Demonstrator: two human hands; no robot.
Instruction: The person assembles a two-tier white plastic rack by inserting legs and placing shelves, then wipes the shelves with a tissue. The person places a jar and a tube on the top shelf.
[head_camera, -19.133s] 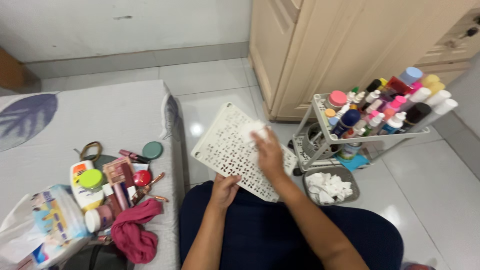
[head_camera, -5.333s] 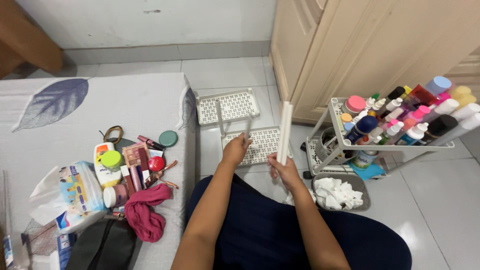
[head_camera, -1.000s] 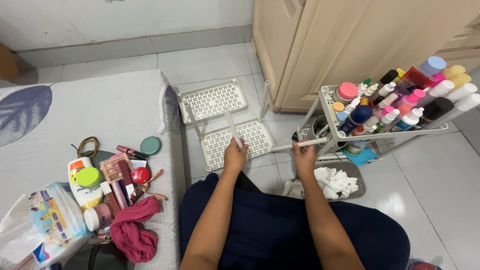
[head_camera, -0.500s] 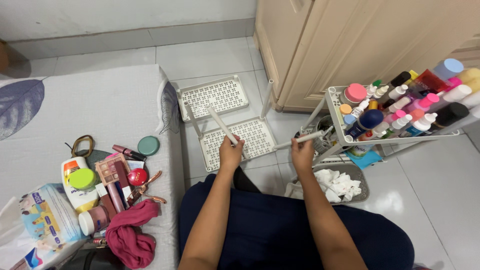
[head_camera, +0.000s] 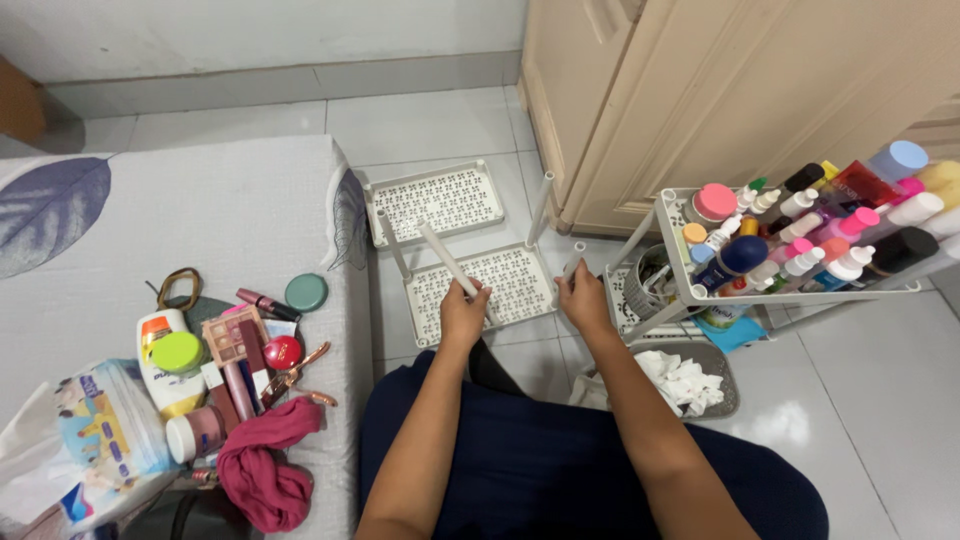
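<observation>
My left hand (head_camera: 463, 313) grips a white plastic tube (head_camera: 443, 256) that slants up and to the left over a white perforated tray (head_camera: 520, 278) on the floor. My right hand (head_camera: 583, 297) holds a second white tube (head_camera: 571, 264), standing nearly upright at that tray's right corner. A second perforated tray (head_camera: 440, 200) lies just behind, with a white pole (head_camera: 540, 207) rising at its right side and another pole (head_camera: 393, 245) at its front left. My legs in dark blue trousers fill the foreground.
A white rack (head_camera: 680, 290) full of bottles and jars stands at right, a grey basket of white cloths (head_camera: 690, 378) below it. A beige cabinet (head_camera: 640, 90) is behind. On the grey mattress (head_camera: 200, 210) at left lie cosmetics, a lotion bottle (head_camera: 165, 355), a pink cloth (head_camera: 265, 470).
My right hand has swung its tube from pointing right toward the rack to nearly upright at the near tray's corner. The left hand still holds its slanted tube.
</observation>
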